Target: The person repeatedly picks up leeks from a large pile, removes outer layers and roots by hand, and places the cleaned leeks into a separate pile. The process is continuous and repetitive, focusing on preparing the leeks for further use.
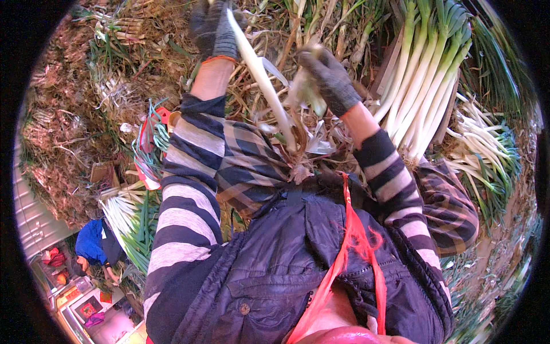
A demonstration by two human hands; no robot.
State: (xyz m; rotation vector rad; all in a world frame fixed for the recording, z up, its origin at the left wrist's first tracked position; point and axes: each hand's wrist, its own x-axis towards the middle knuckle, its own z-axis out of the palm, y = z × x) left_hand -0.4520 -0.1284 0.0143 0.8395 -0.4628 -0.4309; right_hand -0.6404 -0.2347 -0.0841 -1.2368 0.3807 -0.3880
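Observation:
A long green onion (pixel 260 75) slants across the middle, its white stalk bare and its root tuft (pixel 299 171) close to my lap. My left hand (pixel 215 32), in a dark grey work glove, grips it near the top edge; the fingers are partly cut off by the frame. To the right, my right hand (pixel 328 77) in a matching glove is curled and blurred by motion. Pale, blurred leaf layers (pixel 306 92) hang at its fingers. Loose dry peelings (pixel 320 139) lie below it, over my lap and the ground.
Cleaned green onions (pixel 423 81) rest in a bundle at the right, with another pile (pixel 481 150) beyond. Unpeeled onions with dry leaves (pixel 68 142) cover the left side. A red-and-white object with green ties (pixel 150 146) sits by my left arm. A person in blue (pixel 92 243) bends at lower left.

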